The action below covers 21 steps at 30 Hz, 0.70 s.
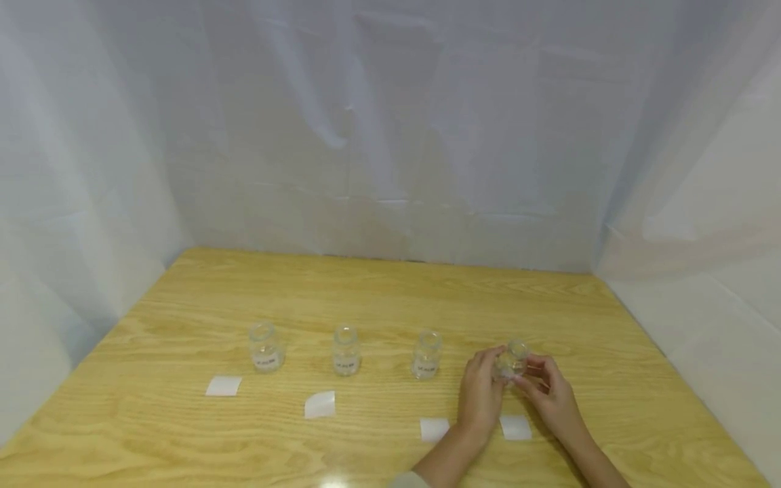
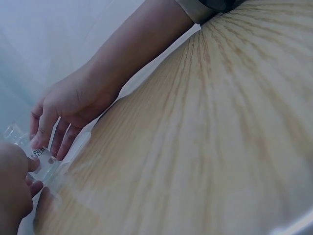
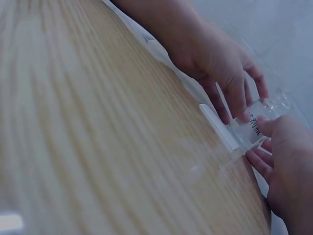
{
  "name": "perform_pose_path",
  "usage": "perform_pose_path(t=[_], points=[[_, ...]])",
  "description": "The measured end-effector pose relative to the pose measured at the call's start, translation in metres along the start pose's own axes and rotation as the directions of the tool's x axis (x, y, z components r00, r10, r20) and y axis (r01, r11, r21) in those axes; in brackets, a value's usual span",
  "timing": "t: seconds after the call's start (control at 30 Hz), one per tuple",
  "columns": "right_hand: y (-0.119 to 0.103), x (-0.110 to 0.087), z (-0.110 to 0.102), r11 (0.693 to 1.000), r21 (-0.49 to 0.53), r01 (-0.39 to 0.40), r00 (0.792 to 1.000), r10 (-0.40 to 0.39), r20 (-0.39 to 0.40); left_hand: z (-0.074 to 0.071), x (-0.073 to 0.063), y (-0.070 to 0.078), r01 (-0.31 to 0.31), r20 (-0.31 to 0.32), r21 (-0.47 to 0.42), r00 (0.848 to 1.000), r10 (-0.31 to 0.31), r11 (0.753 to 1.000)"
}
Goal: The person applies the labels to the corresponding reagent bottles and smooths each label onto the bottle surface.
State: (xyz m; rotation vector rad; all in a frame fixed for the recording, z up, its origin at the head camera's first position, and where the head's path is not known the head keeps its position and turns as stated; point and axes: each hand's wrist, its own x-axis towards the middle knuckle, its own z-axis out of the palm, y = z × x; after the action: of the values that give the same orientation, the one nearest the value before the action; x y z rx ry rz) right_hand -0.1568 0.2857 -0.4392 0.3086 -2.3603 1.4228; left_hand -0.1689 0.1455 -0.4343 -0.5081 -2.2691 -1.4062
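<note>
Both hands are at a small clear glass bottle (image 1: 517, 350) on the right part of the table. My left hand (image 1: 480, 394) curves round its left side, with fingertips at the label's edge. From the other side my right hand (image 1: 556, 401) holds it, thumb on the front and fingers at the side and base. A white label (image 3: 254, 123) with dark handwritten characters lies across the bottle's front, partly covered by the fingers. The bottle has no cap and overlaps the tabletop in the head view.
Three similar labelled glass bottles stand in a row to the left: one far left (image 1: 265, 347), one in the middle (image 1: 346, 350), one nearer the hands (image 1: 426, 355). Several white paper pieces, including one with a curled corner (image 1: 320, 404), lie in front. White sheeting (image 1: 390, 135) surrounds the wooden table (image 1: 152, 420).
</note>
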Motion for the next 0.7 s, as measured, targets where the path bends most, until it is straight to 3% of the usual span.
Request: perform_pose_path(t=[0.3, 0.7], points=[[0.0013, 0.0008, -0.0004, 0.999, 0.040, 0.027, 1.000, -0.028, 0.004, -0.0025, 0.0004, 0.0028, 0.097, 0.037, -0.072, 0.995, -0.094, 0.993], [0.0009, 0.0017, 0.0003, 0.994, 0.110, -0.027, 1.000, 0.025, 0.014, -0.0011, 0.0025, 0.0014, 0.140, 0.023, -0.129, 0.990, -0.138, 0.982]])
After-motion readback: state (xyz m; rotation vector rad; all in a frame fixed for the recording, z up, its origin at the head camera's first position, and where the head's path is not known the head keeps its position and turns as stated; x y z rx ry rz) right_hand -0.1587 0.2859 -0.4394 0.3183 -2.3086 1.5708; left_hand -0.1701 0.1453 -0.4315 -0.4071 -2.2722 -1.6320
